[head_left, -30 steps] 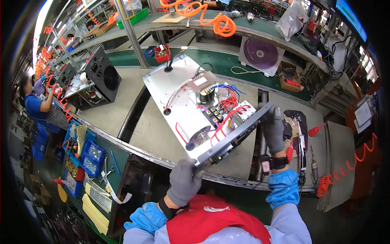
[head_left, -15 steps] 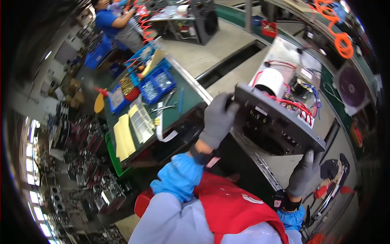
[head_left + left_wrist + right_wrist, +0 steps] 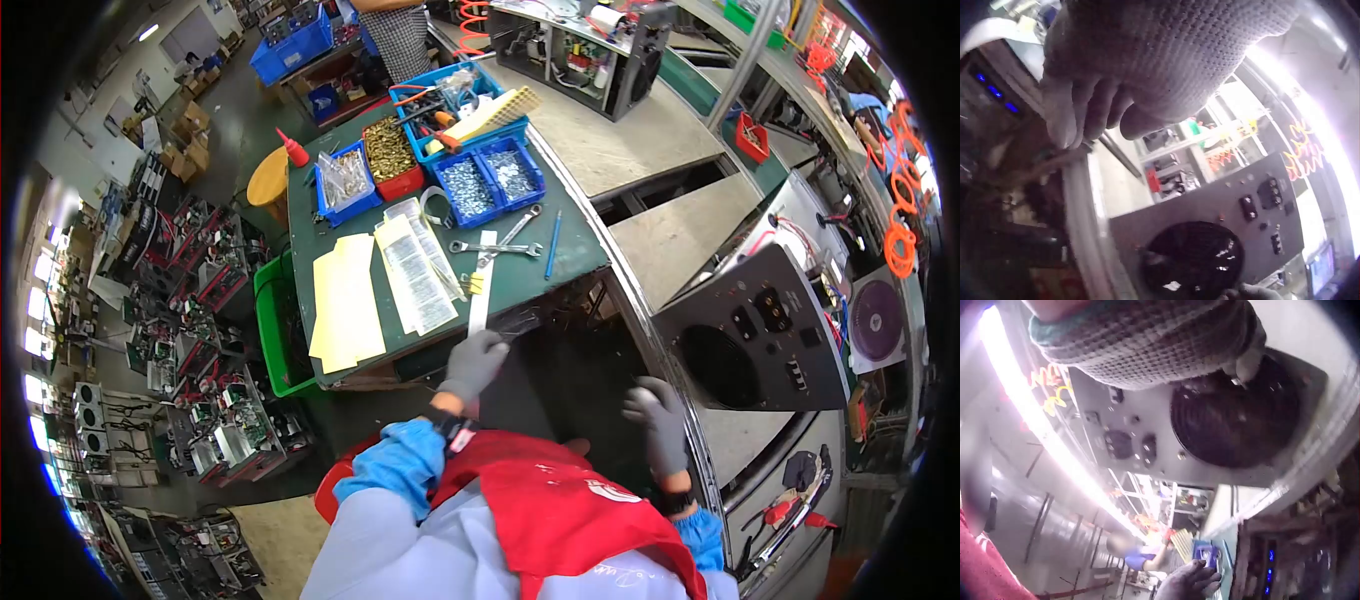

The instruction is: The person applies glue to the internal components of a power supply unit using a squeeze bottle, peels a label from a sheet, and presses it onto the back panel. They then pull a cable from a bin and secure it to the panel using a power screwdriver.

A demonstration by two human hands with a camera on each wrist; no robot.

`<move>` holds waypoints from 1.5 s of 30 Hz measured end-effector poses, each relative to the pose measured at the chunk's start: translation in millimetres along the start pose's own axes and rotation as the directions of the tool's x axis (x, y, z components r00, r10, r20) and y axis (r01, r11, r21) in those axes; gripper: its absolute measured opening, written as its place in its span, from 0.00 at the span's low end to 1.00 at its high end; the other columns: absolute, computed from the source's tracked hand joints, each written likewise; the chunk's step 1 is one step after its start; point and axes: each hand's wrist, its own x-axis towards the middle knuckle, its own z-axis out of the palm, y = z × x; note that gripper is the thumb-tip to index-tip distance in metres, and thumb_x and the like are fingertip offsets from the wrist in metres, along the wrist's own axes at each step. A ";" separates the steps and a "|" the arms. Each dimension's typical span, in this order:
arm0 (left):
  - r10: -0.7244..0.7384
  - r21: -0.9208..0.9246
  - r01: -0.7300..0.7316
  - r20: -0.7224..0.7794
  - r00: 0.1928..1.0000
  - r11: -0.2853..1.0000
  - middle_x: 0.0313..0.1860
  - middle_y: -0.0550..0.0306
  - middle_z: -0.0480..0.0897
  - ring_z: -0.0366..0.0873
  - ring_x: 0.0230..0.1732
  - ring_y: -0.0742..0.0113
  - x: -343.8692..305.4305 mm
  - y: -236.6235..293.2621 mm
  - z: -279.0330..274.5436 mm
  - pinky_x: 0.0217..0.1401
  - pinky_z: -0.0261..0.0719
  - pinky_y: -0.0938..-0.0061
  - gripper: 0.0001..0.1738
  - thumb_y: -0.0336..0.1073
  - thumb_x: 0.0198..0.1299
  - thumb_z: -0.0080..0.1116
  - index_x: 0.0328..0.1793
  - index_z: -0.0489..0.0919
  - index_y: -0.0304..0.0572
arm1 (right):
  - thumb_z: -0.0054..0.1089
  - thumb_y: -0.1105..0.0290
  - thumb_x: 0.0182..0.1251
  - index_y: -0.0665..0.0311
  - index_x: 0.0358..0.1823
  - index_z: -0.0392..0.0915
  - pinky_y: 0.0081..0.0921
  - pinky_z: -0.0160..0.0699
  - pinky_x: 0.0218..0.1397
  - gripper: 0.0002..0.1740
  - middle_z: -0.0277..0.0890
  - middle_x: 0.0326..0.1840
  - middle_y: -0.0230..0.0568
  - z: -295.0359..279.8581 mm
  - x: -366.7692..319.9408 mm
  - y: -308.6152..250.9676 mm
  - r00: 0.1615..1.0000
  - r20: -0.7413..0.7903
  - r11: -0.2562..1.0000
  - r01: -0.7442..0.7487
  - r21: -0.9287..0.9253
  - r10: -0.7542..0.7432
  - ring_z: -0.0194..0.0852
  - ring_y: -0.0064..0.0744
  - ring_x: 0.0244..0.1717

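Observation:
My left hand (image 3: 472,368), in a grey knit glove, is at the front edge of the green side table. Its fingertips overlap the lower end of a white strip (image 3: 482,300) in the head view. Loosely bent fingers with nothing between them show in the left wrist view. My gloved right hand (image 3: 660,430) hangs beside the bench edge, fingers loosely curled around nothing. To its right the metal chassis stands with its dark panel (image 3: 765,335) facing me; the panel has a round fan grille (image 3: 1241,415) and several sockets. White sheet metal and wiring show behind the panel.
On the side table (image 3: 560,285) lie two wrenches (image 3: 510,240), a blue pen (image 3: 553,243), yellow sheets (image 3: 345,305) and blue bins of screws (image 3: 490,185). A red bin (image 3: 392,160) holds brass pieces. Another chassis (image 3: 585,50) stands farther along the bench. Tools (image 3: 790,510) lie at lower right.
Both hands have let go of the chassis, which now stands on the bench with its panel turned toward me. My left hand has moved to the side table's edge; the view has swung left.

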 end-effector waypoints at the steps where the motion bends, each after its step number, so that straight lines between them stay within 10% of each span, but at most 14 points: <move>1: -0.067 0.029 0.068 -0.003 0.998 0.997 0.36 0.46 0.86 0.85 0.41 0.45 0.0 -23.0 -19.4 0.48 0.81 0.58 0.16 0.49 0.61 0.58 0.43 0.85 0.46 | 0.58 0.67 0.70 0.69 0.59 0.76 0.28 0.82 0.52 0.19 0.79 0.50 0.42 37.0 13.4 -12.5 0.993 0.114 0.997 -0.015 -0.072 0.023 0.81 0.32 0.47; 5: -0.191 -0.157 0.181 -0.050 0.980 0.971 0.38 0.44 0.86 0.86 0.42 0.49 2.9 -116.1 -65.7 0.47 0.81 0.61 0.15 0.45 0.61 0.61 0.44 0.84 0.41 | 0.61 0.65 0.66 0.66 0.60 0.76 0.32 0.82 0.51 0.23 0.83 0.48 0.46 180.7 80.6 -13.2 0.889 0.446 0.916 0.261 -0.306 -0.104 0.83 0.35 0.46; 9: -0.290 -0.196 0.288 0.017 0.957 0.938 0.38 0.45 0.87 0.86 0.41 0.51 -4.6 -125.2 -114.5 0.47 0.81 0.63 0.17 0.46 0.64 0.59 0.48 0.83 0.41 | 0.58 0.62 0.65 0.61 0.53 0.76 0.45 0.80 0.49 0.18 0.83 0.43 0.55 311.5 138.1 -3.7 0.878 0.458 0.631 0.433 -0.643 -0.136 0.82 0.57 0.47; 10: -0.296 -0.187 0.299 0.043 0.954 0.936 0.39 0.44 0.86 0.86 0.43 0.50 -7.8 -120.4 -127.2 0.48 0.81 0.62 0.19 0.49 0.65 0.59 0.50 0.83 0.41 | 0.55 0.66 0.66 0.62 0.48 0.75 0.48 0.80 0.47 0.12 0.82 0.37 0.54 334.1 153.5 13.1 0.824 0.465 0.403 0.565 -0.720 -0.325 0.81 0.59 0.43; 14: -0.179 -0.120 0.181 0.023 0.984 0.976 0.44 0.42 0.86 0.85 0.47 0.49 -12.7 -119.8 -160.3 0.52 0.81 0.62 0.20 0.50 0.65 0.59 0.50 0.83 0.40 | 0.52 0.72 0.68 0.60 0.49 0.80 0.44 0.84 0.49 0.11 0.84 0.46 0.53 396.0 197.1 28.0 0.927 0.368 0.087 0.373 -0.924 -0.069 0.86 0.51 0.49; 22: -0.063 -0.112 0.075 0.104 0.993 0.991 0.38 0.52 0.88 0.86 0.40 0.61 13.9 -115.7 -168.8 0.47 0.82 0.68 0.17 0.44 0.64 0.61 0.50 0.84 0.39 | 0.58 0.67 0.62 0.64 0.40 0.83 0.42 0.85 0.46 0.11 0.84 0.43 0.55 407.0 200.9 12.1 0.946 0.280 0.133 0.303 -0.944 -0.164 0.86 0.52 0.45; 25: -0.017 -0.155 0.032 0.092 0.996 0.987 0.40 0.47 0.88 0.87 0.42 0.57 31.3 -117.4 -162.4 0.47 0.82 0.66 0.17 0.45 0.65 0.61 0.51 0.84 0.40 | 0.57 0.63 0.63 0.66 0.43 0.83 0.44 0.84 0.46 0.15 0.84 0.41 0.56 395.7 187.9 2.8 0.897 0.325 0.269 0.406 -0.873 -0.301 0.86 0.57 0.42; 30: 0.011 -0.158 0.002 0.082 0.997 0.987 0.40 0.46 0.87 0.87 0.43 0.54 87.7 -113.6 -167.0 0.47 0.82 0.64 0.18 0.46 0.64 0.60 0.52 0.84 0.42 | 0.58 0.63 0.58 0.68 0.46 0.80 0.36 0.82 0.40 0.19 0.82 0.29 0.48 358.3 148.1 -47.6 0.956 0.290 0.804 0.138 -0.579 0.045 0.85 0.39 0.31; 37: 0.032 -0.236 -0.016 0.062 0.998 0.972 0.30 0.59 0.82 0.77 0.31 0.73 160.5 -106.5 -159.1 0.36 0.77 0.74 0.15 0.42 0.66 0.59 0.49 0.83 0.38 | 0.55 0.61 0.61 0.61 0.47 0.80 0.37 0.82 0.41 0.16 0.83 0.33 0.49 304.4 170.7 34.1 0.900 0.428 0.662 0.273 -0.698 0.080 0.86 0.42 0.33; 39: 0.068 -0.252 -0.058 0.032 0.997 0.966 0.28 0.64 0.79 0.73 0.27 0.78 183.7 -132.7 -136.5 0.30 0.73 0.78 0.12 0.40 0.66 0.60 0.47 0.82 0.41 | 0.51 0.62 0.62 0.59 0.48 0.80 0.46 0.81 0.48 0.16 0.83 0.39 0.56 298.8 176.2 35.5 0.923 0.384 0.600 0.300 -0.741 0.012 0.83 0.58 0.42; 40: -0.005 -0.231 0.017 0.052 0.999 0.973 0.43 0.43 0.86 0.85 0.47 0.50 189.8 -129.7 -136.1 0.53 0.79 0.62 0.20 0.49 0.62 0.60 0.48 0.82 0.38 | 0.50 0.63 0.63 0.59 0.49 0.79 0.49 0.79 0.51 0.17 0.82 0.41 0.58 298.0 185.8 46.6 0.938 0.329 0.585 0.327 -0.742 -0.108 0.81 0.60 0.45; 45: -0.124 -0.204 0.117 -0.022 0.992 0.972 0.43 0.40 0.86 0.85 0.45 0.51 217.6 -110.8 -147.7 0.52 0.80 0.64 0.26 0.48 0.61 0.62 0.57 0.80 0.34 | 0.50 0.63 0.64 0.61 0.52 0.78 0.50 0.75 0.56 0.18 0.80 0.49 0.58 292.4 206.4 28.0 0.955 0.196 0.562 0.291 -0.774 -0.224 0.78 0.59 0.51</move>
